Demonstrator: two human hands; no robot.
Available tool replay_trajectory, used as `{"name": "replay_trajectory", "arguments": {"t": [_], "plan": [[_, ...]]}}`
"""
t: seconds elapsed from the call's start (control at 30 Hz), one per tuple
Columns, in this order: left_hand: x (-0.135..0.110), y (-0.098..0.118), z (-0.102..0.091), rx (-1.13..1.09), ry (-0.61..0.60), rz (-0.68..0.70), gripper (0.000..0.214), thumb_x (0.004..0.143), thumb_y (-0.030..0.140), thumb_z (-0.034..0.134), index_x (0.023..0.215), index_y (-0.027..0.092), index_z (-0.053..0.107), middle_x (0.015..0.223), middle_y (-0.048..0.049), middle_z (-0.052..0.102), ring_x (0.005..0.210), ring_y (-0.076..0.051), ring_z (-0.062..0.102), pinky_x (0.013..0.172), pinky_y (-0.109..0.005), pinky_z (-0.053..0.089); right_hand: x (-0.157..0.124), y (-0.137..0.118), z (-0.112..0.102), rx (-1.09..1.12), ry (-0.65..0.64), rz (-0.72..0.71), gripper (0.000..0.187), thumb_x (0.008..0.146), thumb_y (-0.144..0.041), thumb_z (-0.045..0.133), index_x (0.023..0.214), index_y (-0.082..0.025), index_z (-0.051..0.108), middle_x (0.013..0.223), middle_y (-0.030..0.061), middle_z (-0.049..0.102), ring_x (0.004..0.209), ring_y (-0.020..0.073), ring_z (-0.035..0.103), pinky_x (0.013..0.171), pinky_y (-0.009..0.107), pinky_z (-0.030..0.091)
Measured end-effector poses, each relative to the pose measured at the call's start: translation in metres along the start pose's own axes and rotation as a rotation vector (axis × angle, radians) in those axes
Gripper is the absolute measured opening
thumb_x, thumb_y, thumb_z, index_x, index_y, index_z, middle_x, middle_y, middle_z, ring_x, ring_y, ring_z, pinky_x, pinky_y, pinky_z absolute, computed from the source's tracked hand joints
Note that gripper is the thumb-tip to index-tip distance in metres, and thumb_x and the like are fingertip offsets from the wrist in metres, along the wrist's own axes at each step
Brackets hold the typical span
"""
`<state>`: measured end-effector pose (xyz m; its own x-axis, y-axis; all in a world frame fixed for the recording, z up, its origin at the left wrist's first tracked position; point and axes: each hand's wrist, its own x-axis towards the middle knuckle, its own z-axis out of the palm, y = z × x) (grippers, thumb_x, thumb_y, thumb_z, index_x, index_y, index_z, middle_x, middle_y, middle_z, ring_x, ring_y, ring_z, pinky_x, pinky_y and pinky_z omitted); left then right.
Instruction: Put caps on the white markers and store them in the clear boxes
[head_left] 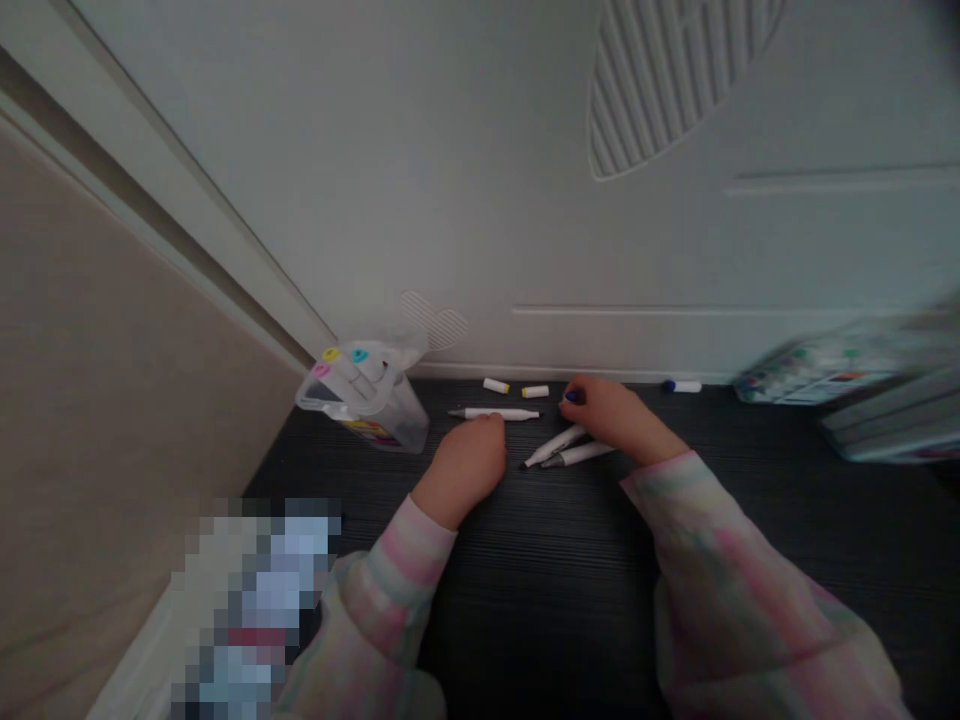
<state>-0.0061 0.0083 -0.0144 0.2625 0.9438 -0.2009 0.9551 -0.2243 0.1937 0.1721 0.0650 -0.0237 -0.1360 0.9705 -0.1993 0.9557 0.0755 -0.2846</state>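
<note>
My left hand is curled, its knuckles against the near side of a white double-ended marker lying without caps on the dark tabletop. Its fingertips are turned under, so what they hold, if anything, is hidden. Between the thumb and fingers of my right hand is a small marker cap with a blue end. Below that hand, two more white markers, an upper marker and a lower marker, lie partly covered by it. Behind them are a left yellow-ended cap and a right yellow-ended cap.
At the left stands a clear plastic case with several markers upright inside. A blue-ended cap lies by the white panel at the back. On the right are a blurred clear pack and a blurred box.
</note>
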Motion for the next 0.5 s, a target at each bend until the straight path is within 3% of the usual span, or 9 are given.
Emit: {"name": "replay_trajectory", "arguments": {"t": [0.23,0.37,0.5], "plan": [[-0.013,-0.007,0.021,-0.175,0.198,-0.035,0.013,0.078,0.02,0.055,0.089,0.013,0.057,0.089,-0.009,0.065,0.082,-0.021,0.062,0.072,-0.031,0.048,0.002,0.003,0.004,-0.013,0.026,-0.033,0.023,0.076,-0.03,0.048,0.089,-0.017,0.062,0.086,0.0093,0.068,0.078,0.0211,0.061,0.065,0.028,0.039],[-0.025,-0.015,0.042,-0.275,0.355,-0.072,0.021,0.082,0.023,0.052,0.102,0.016,0.052,0.093,-0.0052,0.061,0.091,-0.017,0.057,0.081,-0.029,0.046,0.002,0.004,0.003,-0.018,0.023,-0.031,0.023,0.075,-0.03,0.049,0.089,-0.016,0.062,0.087,0.0098,0.068,0.078,0.0213,0.06,0.065,0.029,0.039],[-0.029,-0.016,0.049,-0.31,0.432,-0.084,0.028,0.079,0.022,0.055,0.106,0.014,0.051,0.095,-0.0065,0.06,0.094,-0.019,0.053,0.084,-0.031,0.045,0.002,0.004,0.003,-0.021,0.014,-0.024,0.022,0.075,-0.029,0.051,0.089,-0.016,0.063,0.085,0.0092,0.067,0.074,0.0206,0.06,0.064,0.028,0.04]]}}
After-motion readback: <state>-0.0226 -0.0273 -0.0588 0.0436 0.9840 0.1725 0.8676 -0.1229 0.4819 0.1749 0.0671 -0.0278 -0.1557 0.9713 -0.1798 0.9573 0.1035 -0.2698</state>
